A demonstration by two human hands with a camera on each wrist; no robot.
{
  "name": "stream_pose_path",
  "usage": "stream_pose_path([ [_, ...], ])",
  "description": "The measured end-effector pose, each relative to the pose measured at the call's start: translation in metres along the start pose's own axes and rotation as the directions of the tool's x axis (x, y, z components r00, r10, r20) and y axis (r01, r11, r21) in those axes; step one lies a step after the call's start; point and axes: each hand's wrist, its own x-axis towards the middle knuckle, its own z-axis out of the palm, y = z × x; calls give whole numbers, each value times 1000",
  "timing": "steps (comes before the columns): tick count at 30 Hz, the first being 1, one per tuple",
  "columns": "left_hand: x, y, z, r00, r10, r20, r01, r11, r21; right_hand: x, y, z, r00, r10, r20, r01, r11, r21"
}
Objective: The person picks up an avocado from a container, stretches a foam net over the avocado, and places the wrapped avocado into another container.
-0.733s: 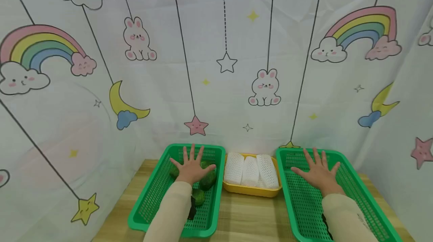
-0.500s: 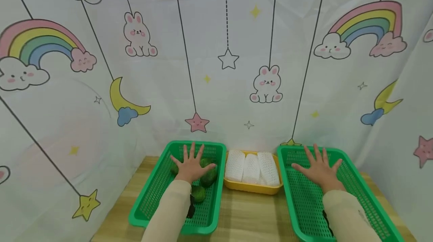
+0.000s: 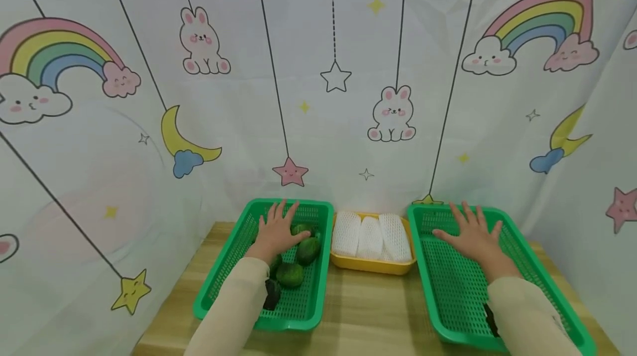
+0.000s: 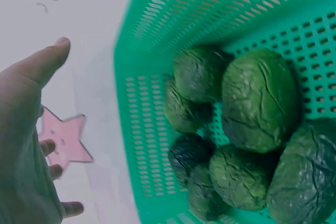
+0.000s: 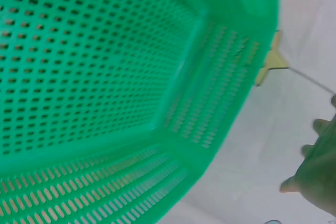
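My left hand [image 3: 275, 234] hovers over the left green basket [image 3: 322, 284] with its fingers spread and nothing held. Several wrinkled, dark green fruits, avocado-like in look, lie in that basket; the left wrist view shows a large one [image 4: 260, 100] among smaller ones, apart from the thumb and fingers. Over the right green basket [image 3: 423, 281] my right hand [image 3: 475, 241] is held with fingers extended, touching nothing I can make out. The right wrist view shows only the bare perforated floor [image 5: 79, 66] of that basket, with part of the hand at the edge.
Between the two baskets stands a small yellow basket [image 3: 373, 266] holding white foam net sleeves [image 3: 370, 237]. All stand on a wood-grain table [image 3: 370, 312]. A white printed curtain [image 3: 239, 118] hangs close behind and at both sides.
The view tilts down slightly. My left hand turns and shifts a little left, uncovering more of the green fruits. My right hand stays over its basket, its arm shifting slightly right.
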Motion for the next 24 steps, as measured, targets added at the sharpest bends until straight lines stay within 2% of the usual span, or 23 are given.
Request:
stream_pose_path([
  [5, -9, 6, -3, 998, 58, 28, -56, 995, -81, -18, -9, 1, 1000, -16, -12, 17, 999, 32],
  [9, -19, 5, -1, 996, 73, 51, -68, 993, -92, -33, -18, 12, 1000, -25, -12, 26, 997, 66],
  [15, -27, 3, 1, 990, 69, 125, -52, 990, -132, -46, -26, 32, 1000, -24, -12, 25, 995, 98],
  [19, -35, 1, 2, 994, 53, 100, -37, 986, -160, -53, -30, 41, 1000, -15, 7, 14, 996, 93],
  [24, -54, 3, 4, 997, 0, 77, 19, 970, -243, -59, -41, 47, 1000, 4, 30, -7, 994, 111],
])
